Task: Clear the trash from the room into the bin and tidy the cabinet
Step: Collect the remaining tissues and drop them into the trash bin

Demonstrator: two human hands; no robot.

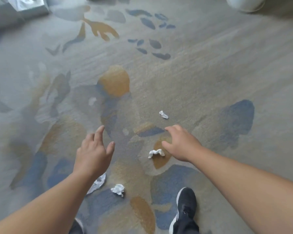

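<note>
Both hands hang empty with fingers spread above the carpet (pixel 210 68), the right hand (pixel 180 142) just beside 1 crumpled tissue (pixel 156 153), the left hand (pixel 93 152) above 2 more scraps (pixel 118 190), a 4th (pixel 163 114) farther ahead.

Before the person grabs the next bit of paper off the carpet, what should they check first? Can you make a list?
1. Right hand empty and open: ok.
2. Left hand empty and open: ok.
3. Nearest paper wad in plain sight by the right hand: ok.
4. Other trash spotted: far wad, wad by the shoe, wrapper partly under the left arm: ok.
5. Bin location: cannot tell.
6. Shoe clear of trash: ok.
</note>
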